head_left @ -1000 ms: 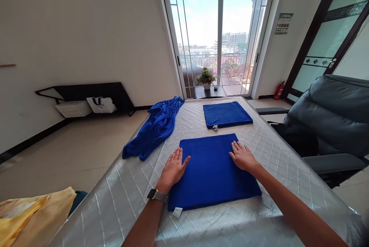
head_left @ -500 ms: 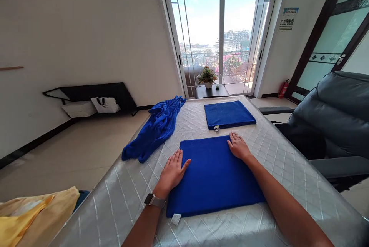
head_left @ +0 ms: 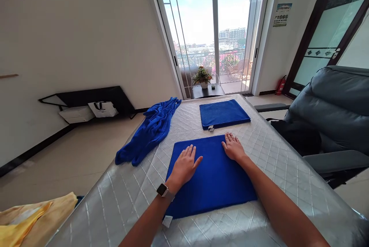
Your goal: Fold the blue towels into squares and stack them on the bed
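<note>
Left hand (head_left: 184,165) and right hand (head_left: 233,147) are both laid palm down, gripping nothing; left fingers nearly together with thumb out, right fingers slightly spread. Surveyed from the left: a crumpled blue cloth (head_left: 148,129) lies along the left edge of the quilted mattress (head_left: 121,197). Next, the near folded cloth (head_left: 213,181), also blue, lies flat before the person, white tag (head_left: 167,222) at its near-left corner; left hand on its left portion, right hand at its far-right corner. Beyond it, well short of the armchair (head_left: 340,104), lies a far folded cloth (head_left: 225,113). Step in hand is judged to be smoothing and squaring. Next move calls for even outward pressure, without dragging the layers askew.
</note>
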{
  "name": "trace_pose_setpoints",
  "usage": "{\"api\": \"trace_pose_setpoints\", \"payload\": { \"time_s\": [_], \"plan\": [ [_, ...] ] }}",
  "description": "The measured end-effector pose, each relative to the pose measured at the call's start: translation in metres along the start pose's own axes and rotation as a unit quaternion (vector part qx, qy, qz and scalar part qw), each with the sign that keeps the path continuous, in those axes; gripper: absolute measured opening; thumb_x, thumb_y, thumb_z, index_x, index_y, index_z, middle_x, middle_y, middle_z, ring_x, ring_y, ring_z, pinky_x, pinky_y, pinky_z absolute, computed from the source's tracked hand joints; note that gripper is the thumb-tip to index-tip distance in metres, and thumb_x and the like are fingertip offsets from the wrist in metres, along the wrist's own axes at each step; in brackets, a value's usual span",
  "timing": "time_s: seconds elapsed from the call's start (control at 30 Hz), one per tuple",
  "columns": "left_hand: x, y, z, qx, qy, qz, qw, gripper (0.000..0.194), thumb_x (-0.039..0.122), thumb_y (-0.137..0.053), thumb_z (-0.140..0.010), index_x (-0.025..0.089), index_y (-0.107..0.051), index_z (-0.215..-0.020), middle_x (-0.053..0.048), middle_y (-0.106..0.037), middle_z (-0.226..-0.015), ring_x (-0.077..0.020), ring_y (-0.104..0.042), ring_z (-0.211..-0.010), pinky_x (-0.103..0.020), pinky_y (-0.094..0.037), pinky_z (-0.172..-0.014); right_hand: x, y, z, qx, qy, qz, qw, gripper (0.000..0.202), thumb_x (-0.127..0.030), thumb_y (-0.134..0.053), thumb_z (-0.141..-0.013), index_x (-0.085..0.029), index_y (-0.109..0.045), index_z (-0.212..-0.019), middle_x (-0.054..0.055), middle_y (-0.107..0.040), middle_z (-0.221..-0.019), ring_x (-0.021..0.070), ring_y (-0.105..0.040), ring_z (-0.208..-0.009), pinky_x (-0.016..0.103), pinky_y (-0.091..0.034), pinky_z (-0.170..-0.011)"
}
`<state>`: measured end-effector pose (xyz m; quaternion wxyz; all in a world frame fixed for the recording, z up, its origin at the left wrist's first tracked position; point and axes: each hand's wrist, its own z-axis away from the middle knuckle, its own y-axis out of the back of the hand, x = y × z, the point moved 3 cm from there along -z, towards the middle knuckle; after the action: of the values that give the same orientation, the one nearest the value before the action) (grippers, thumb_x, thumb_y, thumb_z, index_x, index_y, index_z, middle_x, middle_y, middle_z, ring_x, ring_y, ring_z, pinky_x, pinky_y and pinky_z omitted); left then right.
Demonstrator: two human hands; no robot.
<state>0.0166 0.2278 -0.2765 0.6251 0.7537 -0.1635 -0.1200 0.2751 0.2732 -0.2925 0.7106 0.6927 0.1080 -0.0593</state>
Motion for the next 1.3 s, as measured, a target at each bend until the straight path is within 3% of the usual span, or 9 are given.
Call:
{"api": "trace_pose_setpoints", "payload": {
  "time_s": [0.1, 0.2, 0.27, 0.33, 0.47, 0.67, 0.77, 0.87, 1.3],
  "plan": [
    [0.061, -0.006, -0.038, -0.018, -0.073, 0.062, 0.995, 0.072, 0.061, -0.023, -0.104, 0.012, -0.046, -0.152, -0.018, -0.045, -0.158, -0.0293, -0.041, -0.147, -0.046, -0.034, -0.121, 0.001, -0.001, 0.000, 0.005, 0.001, 0.003, 1.000, 0.068, -0.042, -0.017, -0.105, -0.005, -0.018, -0.162, 0.011, -0.015, -0.169, 0.0223, -0.010, -0.157, 0.042, -0.009, -0.126],
    [0.109, -0.013, -0.077, -0.011, -0.086, 0.102, 0.991, 0.067, 0.055, -0.022, -0.106, 0.013, -0.046, -0.151, -0.017, -0.043, -0.159, -0.0287, -0.037, -0.150, -0.047, -0.031, -0.122, 0.003, -0.003, 0.001, 0.003, 0.012, 0.017, 1.000, 0.065, -0.035, -0.021, -0.104, -0.008, -0.019, -0.162, 0.010, -0.013, -0.170, 0.0210, -0.008, -0.157, 0.041, -0.009, -0.126],
    [0.125, -0.019, -0.094, -0.007, -0.069, 0.118, 0.991, 0.064, 0.051, -0.020, -0.107, 0.014, -0.044, -0.153, -0.016, -0.042, -0.160, -0.0273, -0.035, -0.150, -0.048, -0.030, -0.123, 0.005, -0.005, 0.001, 0.000, 0.019, 0.022, 1.000, 0.064, -0.030, -0.024, -0.102, -0.010, -0.019, -0.163, 0.009, -0.011, -0.170, 0.0211, -0.007, -0.157, 0.040, -0.009, -0.126],
    [0.127, -0.025, -0.099, -0.014, -0.052, 0.118, 0.991, 0.063, 0.050, -0.019, -0.107, 0.015, -0.040, -0.155, -0.016, -0.042, -0.160, -0.0266, -0.034, -0.151, -0.048, -0.028, -0.124, 0.005, -0.006, 0.000, 0.000, 0.020, 0.019, 1.000, 0.064, -0.029, -0.025, -0.102, -0.010, -0.020, -0.163, 0.009, -0.011, -0.170, 0.0218, -0.007, -0.157, 0.040, -0.009, -0.126],
    [0.089, -0.031, -0.082, -0.014, -0.036, 0.081, 0.996, 0.063, 0.054, -0.022, -0.106, 0.021, -0.037, -0.157, -0.012, -0.038, -0.163, -0.0257, -0.028, -0.153, -0.049, -0.025, -0.125, 0.002, -0.004, -0.002, 0.005, 0.003, -0.002, 1.000, 0.065, -0.039, -0.020, -0.105, -0.007, -0.020, -0.162, 0.011, -0.015, -0.170, 0.0221, -0.008, -0.157, 0.042, -0.009, -0.126],
    [-0.023, -0.026, -0.036, -0.034, 0.060, 0.024, 0.997, 0.072, 0.061, -0.016, -0.104, 0.017, -0.034, -0.159, -0.012, -0.034, -0.165, -0.0258, -0.027, -0.154, -0.050, -0.023, -0.126, 0.001, -0.001, 0.000, -0.002, -0.004, -0.011, 1.000, 0.068, -0.043, -0.016, -0.105, -0.006, -0.017, -0.162, 0.008, -0.013, -0.170, 0.0203, -0.008, -0.157, 0.041, -0.006, -0.126],
    [-0.060, -0.025, -0.022, -0.032, 0.104, 0.009, 0.994, 0.078, 0.062, -0.014, -0.103, 0.011, -0.033, -0.158, -0.015, -0.032, -0.165, -0.0277, -0.027, -0.154, -0.050, -0.023, -0.125, 0.002, -0.002, 0.000, -0.002, -0.003, -0.002, 1.000, 0.068, -0.043, -0.016, -0.105, -0.006, -0.018, -0.162, 0.009, -0.013, -0.170, 0.0207, -0.009, -0.157, 0.041, -0.006, -0.126],
    [-0.071, -0.027, -0.016, -0.015, 0.119, 0.010, 0.993, 0.084, 0.066, -0.012, -0.101, 0.009, -0.033, -0.158, -0.017, -0.033, -0.164, -0.0281, -0.027, -0.154, -0.049, -0.024, -0.125, 0.003, -0.004, -0.001, -0.004, -0.002, 0.010, 1.000, 0.069, -0.044, -0.016, -0.105, -0.006, -0.018, -0.162, 0.010, -0.013, -0.170, 0.0212, -0.009, -0.157, 0.041, -0.007, -0.126],
    [-0.062, -0.020, -0.014, -0.006, 0.125, 0.027, 0.992, 0.085, 0.066, -0.014, -0.101, 0.005, -0.035, -0.156, -0.019, -0.033, -0.163, -0.0307, -0.028, -0.153, -0.048, -0.025, -0.124, -0.002, 0.002, 0.004, 0.003, -0.010, 0.049, 0.999, 0.067, -0.042, -0.016, -0.105, -0.007, -0.020, -0.162, 0.010, -0.015, -0.169, 0.0193, -0.011, -0.156, 0.039, -0.010, -0.125]
  ]
}}
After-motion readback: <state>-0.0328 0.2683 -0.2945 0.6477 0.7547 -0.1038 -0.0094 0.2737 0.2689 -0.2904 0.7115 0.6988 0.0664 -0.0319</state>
